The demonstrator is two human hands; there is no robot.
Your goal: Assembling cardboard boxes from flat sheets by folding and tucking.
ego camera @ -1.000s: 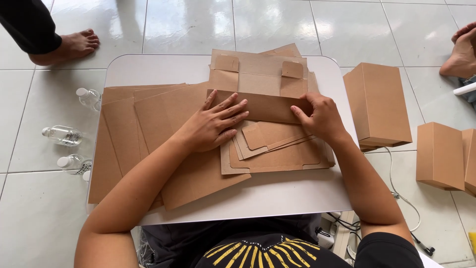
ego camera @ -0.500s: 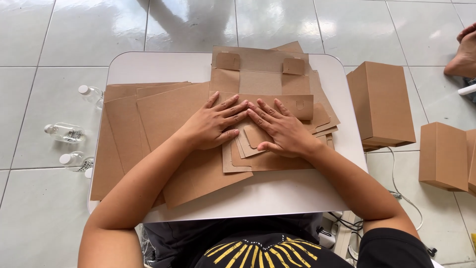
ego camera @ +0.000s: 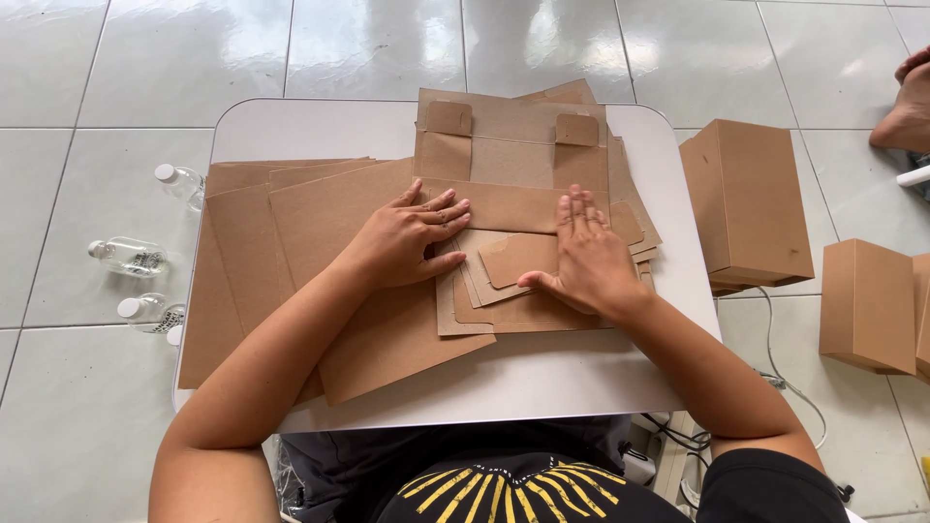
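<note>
A flat brown cardboard box blank [ego camera: 513, 160] lies on a small white table [ego camera: 320, 131], with one panel folded over across its middle. My left hand [ego camera: 407, 237] presses flat on the left end of that folded panel [ego camera: 504, 205], fingers together. My right hand [ego camera: 586, 257] lies flat on the right part of it, fingers pointing away from me. Under both hands are more die-cut cardboard pieces with rounded tabs [ego camera: 518, 257]. A fanned stack of plain cardboard sheets [ego camera: 291, 223] lies to the left, partly under my left forearm.
Three clear plastic bottles [ego camera: 136, 257] lie on the tiled floor left of the table. Assembled brown boxes stand on the floor to the right [ego camera: 746, 199], with more at the right edge [ego camera: 867, 305]. Another person's bare foot [ego camera: 906, 107] shows at the upper right. A cable [ego camera: 785, 378] runs below the table.
My right hand slid from the panel's right end to its middle, then back rightward, smoothing the fold. My left hand stayed pressed. A foot at the upper left left the view.
</note>
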